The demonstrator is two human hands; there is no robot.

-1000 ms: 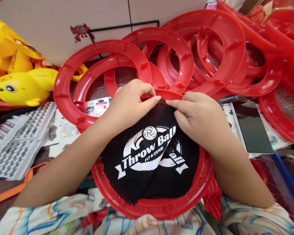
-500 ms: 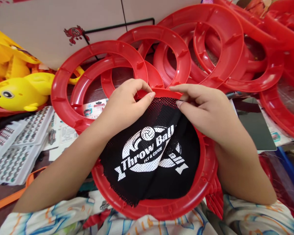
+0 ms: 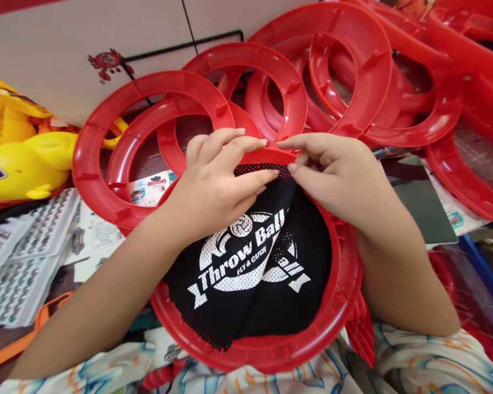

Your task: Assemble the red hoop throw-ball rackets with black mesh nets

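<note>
A red plastic ring point(image 3: 345, 295) lies on my lap. Over it is draped a black mesh net point(image 3: 250, 273) printed "Throw Ball Fly & Catch" in white; it is folded at its right side. My left hand point(image 3: 217, 183) pinches the net's far edge between thumb and fingers at the ring's far rim. My right hand point(image 3: 332, 175) meets it there, fingertips pressed on the same edge and on the rim.
Several more red rings point(image 3: 148, 126) are piled beyond and to the right. A yellow toy point(image 3: 28, 164) and trays of button cells point(image 3: 20, 257) lie at the left. A dark phone point(image 3: 419, 202) rests at the right, a white box point(image 3: 86, 49) behind.
Both hands have stayed at the net's far edge. The left fingers have stretched out over the rim, and the right fingertips have closed in again on the edge. The view has shifted slightly right.
</note>
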